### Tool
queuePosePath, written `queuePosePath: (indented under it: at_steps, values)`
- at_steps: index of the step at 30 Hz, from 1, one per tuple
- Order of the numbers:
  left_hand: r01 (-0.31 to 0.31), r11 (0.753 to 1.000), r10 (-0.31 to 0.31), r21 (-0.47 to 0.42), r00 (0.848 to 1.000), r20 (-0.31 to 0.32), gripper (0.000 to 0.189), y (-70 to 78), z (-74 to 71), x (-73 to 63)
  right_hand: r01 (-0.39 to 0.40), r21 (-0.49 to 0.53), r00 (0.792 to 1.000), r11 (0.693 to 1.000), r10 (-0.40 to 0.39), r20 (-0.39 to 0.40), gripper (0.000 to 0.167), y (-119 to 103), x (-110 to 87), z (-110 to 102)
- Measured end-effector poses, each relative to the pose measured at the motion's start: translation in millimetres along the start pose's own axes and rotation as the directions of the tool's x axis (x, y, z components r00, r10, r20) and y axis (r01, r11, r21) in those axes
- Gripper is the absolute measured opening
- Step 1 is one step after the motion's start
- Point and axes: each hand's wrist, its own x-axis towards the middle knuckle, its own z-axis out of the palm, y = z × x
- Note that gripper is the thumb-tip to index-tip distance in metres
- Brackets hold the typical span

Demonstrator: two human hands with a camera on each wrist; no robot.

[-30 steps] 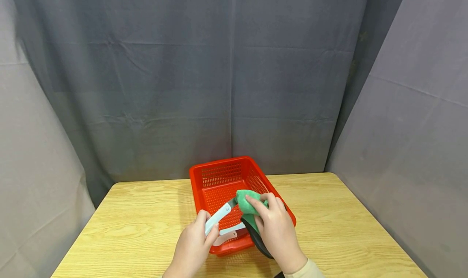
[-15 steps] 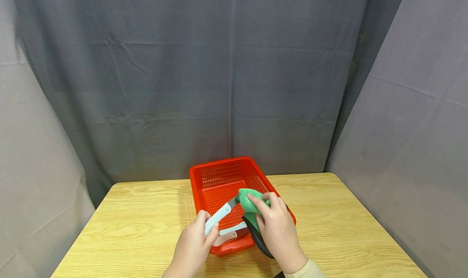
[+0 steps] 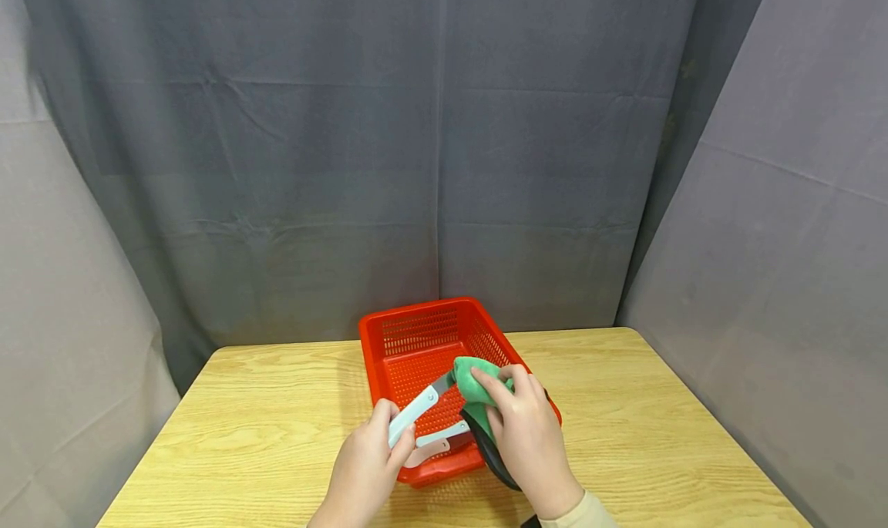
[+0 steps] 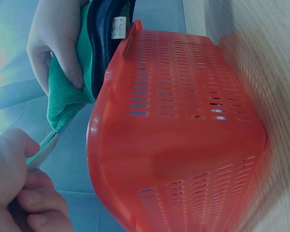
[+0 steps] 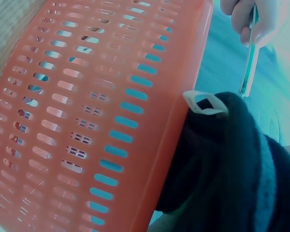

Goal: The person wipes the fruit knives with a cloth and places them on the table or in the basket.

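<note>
In the head view my left hand (image 3: pixel 362 466) grips the pale blue handle of a folding knife (image 3: pixel 414 415), its blade angled up to the right. My right hand (image 3: pixel 529 439) pinches a folded green cloth (image 3: pixel 475 379) around the blade's end, hiding the tip. A short stretch of bare metal shows between handle and cloth. The cloth has a black part (image 3: pixel 489 452) hanging below the fingers; a white label shows on it in the left wrist view. Both hands work above the near half of a red plastic basket (image 3: pixel 372 362).
Inside the basket's near end lie a pale blue handled folding knife (image 3: pixel 441 435) and a pink handled one (image 3: pixel 425 452). The basket's sides are slotted. It stands on a light wooden table (image 3: pixel 277 420), with grey curtains (image 3: pixel 277 166) behind and at both sides.
My right hand and the cloth have shifted slightly to the right along the blade, baring a little more metal. My left hand and the knife handle have stayed in place.
</note>
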Motion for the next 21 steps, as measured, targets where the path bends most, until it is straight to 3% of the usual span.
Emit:
queuePosePath:
  at_steps: [21]
  values:
    - [0.044,0.999,-0.044,0.011,0.999,-0.003,0.015,-2.3,0.5,0.2,0.02,0.016,0.999,1.0,-0.02,-0.043,0.059,-4.0,0.6,-6.9]
